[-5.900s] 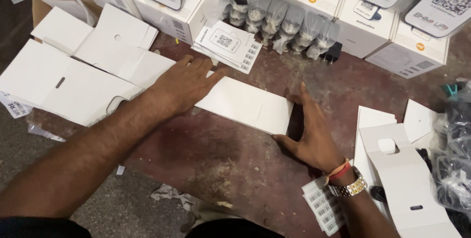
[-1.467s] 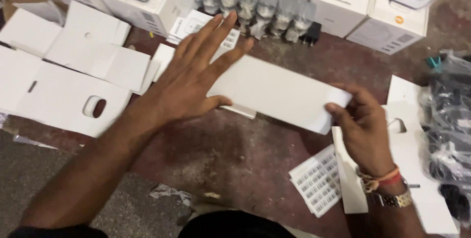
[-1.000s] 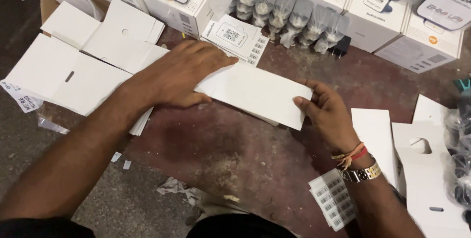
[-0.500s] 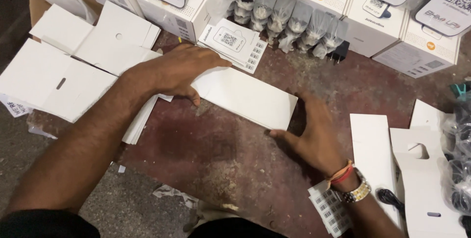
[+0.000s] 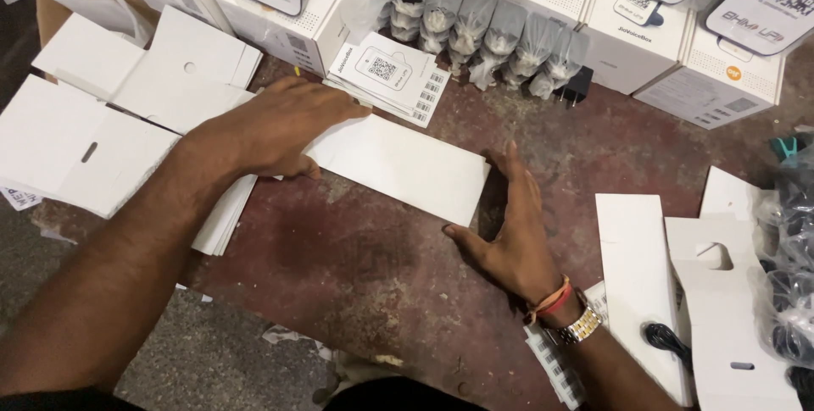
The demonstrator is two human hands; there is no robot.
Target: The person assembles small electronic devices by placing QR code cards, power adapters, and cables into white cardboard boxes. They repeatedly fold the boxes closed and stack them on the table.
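Observation:
A flat white cardboard sheet (image 5: 407, 165) lies on the dark red floor in the middle of the head view. My left hand (image 5: 271, 127) presses palm-down on its left end, fingers together. My right hand (image 5: 504, 229) rests at the sheet's right edge, fingers spread, thumb along the near corner. A metal watch and red threads sit on my right wrist. Neither hand has anything lifted.
Stacks of white die-cut card blanks (image 5: 102, 123) lie at left. White boxes (image 5: 288, 13) line the back, with bagged black adapters (image 5: 483, 30) and a leaflet stack (image 5: 390, 76) in front. Folded white inserts (image 5: 644, 284) and black cables in bags (image 5: 793, 267) sit at right.
The sheet was held up between both hands, then lowered flat to the floor. My left hand slid to its left end; my right hand settled against its right edge.

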